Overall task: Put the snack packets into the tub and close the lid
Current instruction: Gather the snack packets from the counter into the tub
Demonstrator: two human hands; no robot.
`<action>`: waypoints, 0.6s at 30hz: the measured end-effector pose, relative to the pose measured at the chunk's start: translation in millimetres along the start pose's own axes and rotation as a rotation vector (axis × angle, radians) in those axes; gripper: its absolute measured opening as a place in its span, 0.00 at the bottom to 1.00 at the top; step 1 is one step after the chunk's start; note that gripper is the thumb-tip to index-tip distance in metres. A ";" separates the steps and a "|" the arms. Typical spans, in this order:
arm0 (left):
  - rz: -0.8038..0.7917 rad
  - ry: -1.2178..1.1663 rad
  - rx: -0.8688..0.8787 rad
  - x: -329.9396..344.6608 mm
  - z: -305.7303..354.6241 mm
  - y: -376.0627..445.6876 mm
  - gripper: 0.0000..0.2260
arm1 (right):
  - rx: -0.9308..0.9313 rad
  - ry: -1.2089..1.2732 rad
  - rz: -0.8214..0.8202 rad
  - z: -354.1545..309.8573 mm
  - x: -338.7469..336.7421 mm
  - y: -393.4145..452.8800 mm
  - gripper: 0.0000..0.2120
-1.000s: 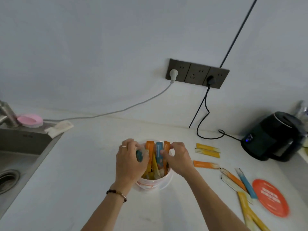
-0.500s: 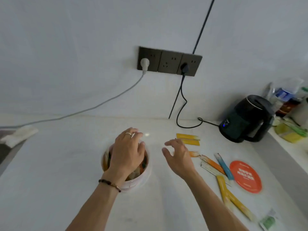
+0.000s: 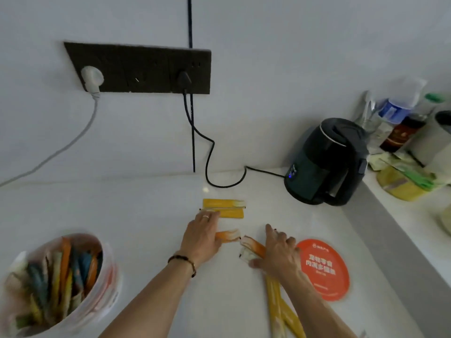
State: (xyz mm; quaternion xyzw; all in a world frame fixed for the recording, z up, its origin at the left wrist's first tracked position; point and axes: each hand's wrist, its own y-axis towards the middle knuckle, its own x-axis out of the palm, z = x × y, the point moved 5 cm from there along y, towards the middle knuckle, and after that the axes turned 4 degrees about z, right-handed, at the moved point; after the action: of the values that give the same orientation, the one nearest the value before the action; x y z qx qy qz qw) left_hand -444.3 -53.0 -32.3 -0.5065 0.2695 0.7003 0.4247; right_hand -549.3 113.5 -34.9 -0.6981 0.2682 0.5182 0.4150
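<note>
The white tub (image 3: 107, 289) stands at the lower left, its mouth uncovered and packed with upright snack packets (image 3: 61, 276). Its round orange lid (image 3: 324, 272) lies flat on the counter to the right. My left hand (image 3: 202, 237) lies flat over a short orange packet (image 3: 228, 235), its fingertips touching two yellow packets (image 3: 227, 208). My right hand (image 3: 280, 254) rests with fingers spread on orange and white packets (image 3: 251, 248), next to the lid. Two long yellow packets (image 3: 280, 311) run out from under my right wrist. Neither hand is closed around a packet.
A black kettle (image 3: 324, 164) stands at the back right, its cord (image 3: 210, 167) running up to the wall sockets (image 3: 139, 69). Bottles and bags (image 3: 400, 132) crowd the side ledge on the right. A grey cable (image 3: 61, 147) hangs along the wall.
Both hands have left the tub and moved right onto the loose packets on the counter. The view has swung right, so the tub now sits at the lower left.
</note>
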 end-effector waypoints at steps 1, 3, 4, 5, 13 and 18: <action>-0.009 -0.006 -0.022 1.8 0.9 14.6 0.36 | -0.040 -0.011 0.015 -2.1 0.8 5.4 0.44; -0.061 -0.035 -0.093 8.4 1.7 41.8 0.44 | -0.101 -0.024 0.039 -3.5 3.3 14.5 0.37; -0.094 -0.034 -0.134 11.1 0.0 51.4 0.45 | -0.123 -0.029 0.040 -5.3 3.9 17.4 0.32; -0.122 -0.009 -0.170 14.1 -0.5 60.8 0.45 | -0.140 -0.020 0.035 -4.9 5.0 22.2 0.29; -0.192 0.106 -0.276 21.3 10.3 58.2 0.19 | -0.238 0.097 -0.082 -2.6 12.0 35.5 0.20; -0.150 0.037 -0.274 21.4 11.1 20.2 0.15 | -0.279 0.133 -0.116 -4.2 8.7 31.0 0.19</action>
State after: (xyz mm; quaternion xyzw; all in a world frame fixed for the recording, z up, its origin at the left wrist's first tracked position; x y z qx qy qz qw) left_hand -469.9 -47.1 -49.6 -0.5913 0.1405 0.6874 0.3975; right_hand -569.3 94.5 -52.0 -0.7962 0.1797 0.4780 0.3245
